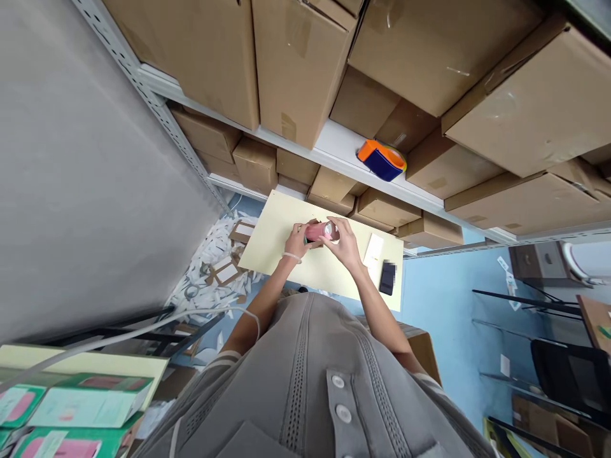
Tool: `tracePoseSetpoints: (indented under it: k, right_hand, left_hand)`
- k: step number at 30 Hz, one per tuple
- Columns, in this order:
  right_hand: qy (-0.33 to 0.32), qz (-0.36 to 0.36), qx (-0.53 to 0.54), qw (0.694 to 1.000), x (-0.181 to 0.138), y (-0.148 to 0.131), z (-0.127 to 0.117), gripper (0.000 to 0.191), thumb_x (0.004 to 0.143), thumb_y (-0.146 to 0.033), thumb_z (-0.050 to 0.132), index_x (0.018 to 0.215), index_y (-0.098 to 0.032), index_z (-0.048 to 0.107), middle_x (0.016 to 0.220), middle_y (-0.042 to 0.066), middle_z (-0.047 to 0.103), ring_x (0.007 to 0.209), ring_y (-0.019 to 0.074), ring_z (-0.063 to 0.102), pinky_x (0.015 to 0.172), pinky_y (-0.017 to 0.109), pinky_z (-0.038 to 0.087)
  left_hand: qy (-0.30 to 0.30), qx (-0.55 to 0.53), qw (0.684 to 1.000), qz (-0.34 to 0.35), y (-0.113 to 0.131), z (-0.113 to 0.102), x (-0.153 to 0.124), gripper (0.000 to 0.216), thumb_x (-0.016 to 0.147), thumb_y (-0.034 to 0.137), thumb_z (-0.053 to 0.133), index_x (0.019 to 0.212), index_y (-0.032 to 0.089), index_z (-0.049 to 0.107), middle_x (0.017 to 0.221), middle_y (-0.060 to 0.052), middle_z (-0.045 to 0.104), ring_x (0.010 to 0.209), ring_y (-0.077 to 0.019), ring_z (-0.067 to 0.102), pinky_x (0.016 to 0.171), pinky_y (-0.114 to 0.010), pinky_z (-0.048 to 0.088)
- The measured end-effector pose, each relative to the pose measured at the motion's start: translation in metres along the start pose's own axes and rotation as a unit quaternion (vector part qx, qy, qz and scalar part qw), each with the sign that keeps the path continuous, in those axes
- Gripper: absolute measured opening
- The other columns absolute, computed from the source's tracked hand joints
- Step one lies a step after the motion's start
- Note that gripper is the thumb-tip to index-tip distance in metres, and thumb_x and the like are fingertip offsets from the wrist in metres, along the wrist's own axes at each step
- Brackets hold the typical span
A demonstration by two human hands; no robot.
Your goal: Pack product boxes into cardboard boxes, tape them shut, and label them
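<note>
Both hands are closed on a pink tube [316, 231] at mid-frame over the yellow table [277, 254]: left hand [296, 240] on its left end, right hand [344, 245] around the clear end. A card [373, 250] and phone [387, 278] lie just right. Boxes [296, 57] and a tape gun [382, 159] crowd the shelf [334, 143] above, with paper scraps [210, 267] at left.

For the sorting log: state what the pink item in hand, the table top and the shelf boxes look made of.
Pink item: too small to tell; a shiny end hints at plastic.
Table top: smooth, matte pale yellow, perhaps laminate.
Shelf boxes: matte brown cardboard, taped seams.
</note>
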State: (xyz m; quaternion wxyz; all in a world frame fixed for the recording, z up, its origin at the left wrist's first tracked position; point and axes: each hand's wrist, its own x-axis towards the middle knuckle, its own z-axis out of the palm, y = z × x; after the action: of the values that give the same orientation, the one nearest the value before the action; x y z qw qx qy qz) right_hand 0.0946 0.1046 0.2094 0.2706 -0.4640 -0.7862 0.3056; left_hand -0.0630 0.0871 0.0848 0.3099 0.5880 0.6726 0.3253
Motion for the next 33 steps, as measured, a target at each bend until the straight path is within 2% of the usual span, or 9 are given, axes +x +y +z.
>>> tracePoseSetpoints:
  k: [2, 5, 9, 13, 18, 21, 26, 30, 33]
  right_hand:
    - [-0.026, -0.009, -0.036, 0.999, 0.007, 0.000, 0.001, 0.053, 0.087, -0.040, 0.061, 0.136, -0.026, 0.049, 0.132, 0.011, 0.050, 0.119, 0.0281, 0.052, 0.100, 0.041, 0.046]
    - [-0.050, -0.027, -0.085, 0.995, 0.017, -0.002, -0.002, 0.054, 0.089, -0.041, 0.058, 0.139, -0.025, 0.046, 0.130, 0.012, 0.049, 0.113, 0.0290, 0.054, 0.095, 0.041, 0.047]
    - [-0.117, -0.060, -0.142, 0.981, 0.033, -0.004, -0.006, 0.053, 0.089, -0.038, 0.059, 0.139, -0.023, 0.047, 0.125, 0.012, 0.051, 0.109, 0.0295, 0.055, 0.091, 0.040, 0.048]
    - [-0.168, -0.057, -0.203, 0.963, 0.045, 0.006, 0.013, 0.054, 0.087, -0.034, 0.062, 0.138, -0.020, 0.048, 0.124, 0.013, 0.051, 0.109, 0.0299, 0.055, 0.091, 0.041, 0.048]
    - [-0.165, -0.046, -0.210, 0.963, 0.035, 0.042, 0.053, 0.059, 0.090, -0.036, 0.058, 0.144, -0.020, 0.041, 0.132, 0.016, 0.050, 0.116, 0.0319, 0.049, 0.095, 0.046, 0.047]
    - [-0.146, -0.050, -0.199, 0.968, 0.026, 0.060, 0.069, 0.058, 0.093, -0.039, 0.052, 0.145, -0.019, 0.039, 0.138, 0.019, 0.046, 0.123, 0.0334, 0.044, 0.103, 0.051, 0.039]
    - [-0.127, -0.033, -0.213, 0.968, 0.020, 0.068, 0.078, 0.052, 0.098, -0.038, 0.041, 0.144, -0.015, 0.041, 0.142, 0.023, 0.043, 0.128, 0.0357, 0.041, 0.105, 0.055, 0.033]
    - [-0.110, -0.062, -0.236, 0.964, 0.022, 0.068, 0.081, 0.047, 0.097, -0.026, 0.041, 0.143, -0.017, 0.043, 0.140, 0.020, 0.047, 0.137, 0.0328, 0.034, 0.107, 0.052, 0.031]
    - [-0.118, -0.068, -0.247, 0.959, 0.023, 0.069, 0.081, 0.045, 0.095, -0.022, 0.044, 0.139, -0.017, 0.048, 0.136, 0.018, 0.051, 0.136, 0.0309, 0.037, 0.107, 0.048, 0.032]
  left_hand:
    - [0.005, -0.011, 1.000, -0.018, 0.000, -0.003, 0.002, 0.059, 0.069, 0.011, 0.076, 0.120, 0.019, 0.048, 0.123, -0.009, 0.048, 0.114, -0.0244, 0.057, 0.094, -0.038, 0.050]
    - [0.003, -0.010, 1.000, -0.029, 0.002, -0.006, 0.005, 0.057, 0.068, 0.011, 0.077, 0.116, 0.018, 0.048, 0.120, -0.008, 0.049, 0.110, -0.0239, 0.058, 0.091, -0.037, 0.051]
    - [-0.023, -0.002, 1.000, -0.019, 0.006, -0.005, 0.006, 0.069, 0.064, 0.015, 0.081, 0.123, 0.021, 0.045, 0.124, -0.008, 0.045, 0.111, -0.0244, 0.058, 0.087, -0.036, 0.052]
    - [-0.032, 0.010, 0.999, -0.026, 0.007, -0.001, 0.006, 0.080, 0.063, 0.016, 0.081, 0.132, 0.025, 0.042, 0.124, -0.007, 0.044, 0.114, -0.0271, 0.055, 0.085, -0.039, 0.054]
    - [-0.022, -0.008, 1.000, -0.020, 0.001, -0.002, 0.008, 0.081, 0.062, 0.015, 0.080, 0.134, 0.024, 0.043, 0.125, -0.008, 0.045, 0.113, -0.0263, 0.057, 0.088, -0.037, 0.053]
    - [-0.018, -0.027, 0.999, -0.013, -0.002, -0.003, 0.007, 0.075, 0.065, 0.018, 0.078, 0.132, 0.023, 0.045, 0.126, -0.009, 0.045, 0.112, -0.0255, 0.058, 0.087, -0.035, 0.053]
    - [-0.012, -0.034, 0.999, -0.017, -0.003, -0.003, 0.004, 0.071, 0.067, 0.018, 0.076, 0.132, 0.023, 0.046, 0.127, -0.009, 0.045, 0.112, -0.0264, 0.058, 0.083, -0.036, 0.054]
    - [-0.014, -0.037, 0.999, -0.019, -0.001, -0.002, 0.003, 0.070, 0.068, 0.016, 0.076, 0.131, 0.022, 0.046, 0.127, -0.010, 0.045, 0.112, -0.0265, 0.058, 0.084, -0.036, 0.054]
    - [-0.013, -0.032, 0.999, -0.033, 0.000, 0.000, 0.004, 0.071, 0.068, 0.017, 0.076, 0.131, 0.022, 0.044, 0.128, -0.010, 0.045, 0.113, -0.0260, 0.058, 0.085, -0.036, 0.053]
